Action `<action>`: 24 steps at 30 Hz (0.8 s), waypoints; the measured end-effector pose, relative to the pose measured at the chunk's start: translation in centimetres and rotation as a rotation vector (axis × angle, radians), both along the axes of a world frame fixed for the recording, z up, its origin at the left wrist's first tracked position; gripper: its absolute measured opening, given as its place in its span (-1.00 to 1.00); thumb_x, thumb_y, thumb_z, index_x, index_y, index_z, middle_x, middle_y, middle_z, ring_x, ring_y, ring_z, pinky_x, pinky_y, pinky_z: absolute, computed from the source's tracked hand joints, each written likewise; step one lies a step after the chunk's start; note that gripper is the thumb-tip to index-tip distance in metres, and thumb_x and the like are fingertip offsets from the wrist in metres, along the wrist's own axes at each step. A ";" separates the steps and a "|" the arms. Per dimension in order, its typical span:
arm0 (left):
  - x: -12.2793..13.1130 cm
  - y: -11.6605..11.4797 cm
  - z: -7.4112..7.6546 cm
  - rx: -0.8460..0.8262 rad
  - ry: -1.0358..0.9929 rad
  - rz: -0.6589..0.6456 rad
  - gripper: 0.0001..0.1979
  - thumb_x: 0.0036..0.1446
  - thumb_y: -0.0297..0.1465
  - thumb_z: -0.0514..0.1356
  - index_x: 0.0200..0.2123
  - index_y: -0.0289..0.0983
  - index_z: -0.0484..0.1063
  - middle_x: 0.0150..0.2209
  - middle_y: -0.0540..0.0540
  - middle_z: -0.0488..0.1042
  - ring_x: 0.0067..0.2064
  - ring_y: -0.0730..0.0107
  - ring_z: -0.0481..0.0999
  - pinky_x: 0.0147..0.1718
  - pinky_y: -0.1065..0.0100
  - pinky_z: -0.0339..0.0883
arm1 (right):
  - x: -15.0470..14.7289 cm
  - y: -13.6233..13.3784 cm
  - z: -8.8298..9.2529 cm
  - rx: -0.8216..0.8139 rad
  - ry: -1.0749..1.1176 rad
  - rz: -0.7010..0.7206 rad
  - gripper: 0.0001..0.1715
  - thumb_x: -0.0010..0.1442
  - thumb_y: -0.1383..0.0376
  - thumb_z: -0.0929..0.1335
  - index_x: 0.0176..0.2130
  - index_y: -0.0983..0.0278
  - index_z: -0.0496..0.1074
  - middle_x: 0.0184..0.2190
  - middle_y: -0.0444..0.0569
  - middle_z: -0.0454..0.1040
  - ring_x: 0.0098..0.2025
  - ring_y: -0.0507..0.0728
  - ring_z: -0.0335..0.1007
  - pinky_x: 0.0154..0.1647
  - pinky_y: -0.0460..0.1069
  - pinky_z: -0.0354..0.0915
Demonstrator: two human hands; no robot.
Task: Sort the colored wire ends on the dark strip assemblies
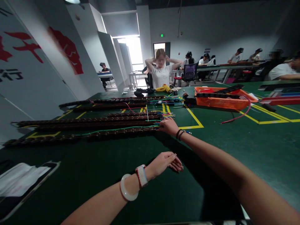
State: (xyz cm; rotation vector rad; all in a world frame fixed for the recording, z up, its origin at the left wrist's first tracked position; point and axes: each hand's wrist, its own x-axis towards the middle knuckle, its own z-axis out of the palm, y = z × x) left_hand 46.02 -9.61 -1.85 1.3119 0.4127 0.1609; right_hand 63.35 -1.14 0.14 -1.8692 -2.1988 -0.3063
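My right hand (169, 126), with dark bracelets at its wrist, reaches across the table to the right end of a long black wire harness (122, 132). Its fingers are closed on the harness near the loose wire ends; the fingertips are partly hidden. A green wire (105, 129) runs along that harness. Nearer to me, my left hand (166, 164) rests low over the green table (93, 175), wearing a watch and a white bangle. Its fingers are loosely bent and hold nothing. Just beyond the right hand lie more dark harnesses (93, 122), with coloured wires and metal terminals at their right ends.
An orange basket (220, 101) holding dark parts stands at the right back. A yellow heat gun (164, 88) lies at the far edge. Yellow tape (194, 117) marks the tabletop. At left front is a tray with white paper (22, 176). A person (161, 70) faces me across the table.
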 end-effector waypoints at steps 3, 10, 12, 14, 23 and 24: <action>-0.1 -0.1 0.5 0.013 0.004 0.017 -0.62 0.15 -0.13 0.06 -0.30 -0.38 0.39 -0.30 -0.22 0.51 -0.26 0.30 0.52 -0.17 0.20 0.34 | 0.0 0.1 -0.7 -0.048 0.003 -0.007 -0.60 0.13 -0.02 0.32 -0.34 0.26 0.48 -0.32 0.02 0.52 -0.17 0.18 0.29 -0.17 0.00 0.03; -4.3 2.7 2.5 0.299 -0.042 0.656 -0.79 0.12 -0.30 0.12 -0.22 -0.29 0.40 -0.20 -0.14 0.45 -0.13 0.27 0.45 -0.08 0.23 0.30 | -0.2 -0.9 -1.0 -0.046 0.072 0.068 -0.39 0.05 -0.15 0.30 -0.13 0.25 0.41 -0.16 0.03 0.50 -0.11 0.24 0.25 -0.06 0.08 0.04; -7.0 4.5 2.2 0.288 -0.055 1.063 -0.75 0.07 -0.34 0.17 -0.14 -0.24 0.32 -0.03 -0.14 0.36 0.03 0.25 0.35 0.06 0.21 0.19 | -0.7 -0.9 -0.8 -0.028 0.088 0.081 -0.33 0.03 -0.21 0.28 -0.14 0.25 0.40 -0.15 0.04 0.49 -0.10 0.24 0.26 -0.03 0.11 0.04; -9.8 6.3 1.7 0.261 -0.041 1.260 -0.68 0.15 -0.36 0.07 0.00 -0.18 0.16 0.17 -0.16 0.13 0.22 0.28 0.12 0.19 0.18 -0.02 | -1.3 -0.6 -0.6 -0.022 0.100 0.094 -0.32 0.02 -0.22 0.27 -0.16 0.26 0.39 -0.14 0.05 0.48 -0.09 0.24 0.28 -0.02 0.10 0.05; -13.7 12.0 1.4 -0.092 -0.088 1.629 -0.55 0.04 -0.54 0.13 0.02 -0.21 0.13 0.14 -0.18 0.14 0.27 0.35 0.03 0.24 0.26 -0.16 | -3.2 0.9 -0.3 -0.183 0.153 0.029 -0.49 0.11 -0.15 0.25 -0.31 0.23 0.33 -0.35 -0.01 0.50 -0.29 0.14 0.42 -0.36 -0.05 0.11; -13.5 12.4 1.5 -0.094 -0.080 1.622 -0.54 0.04 -0.54 0.13 0.02 -0.22 0.13 0.13 -0.17 0.16 0.27 0.36 0.04 0.24 0.26 -0.16 | -3.3 0.8 -0.3 -0.172 0.157 0.039 -0.50 0.12 -0.14 0.24 -0.31 0.23 0.32 -0.35 -0.02 0.50 -0.29 0.14 0.42 -0.36 -0.05 0.11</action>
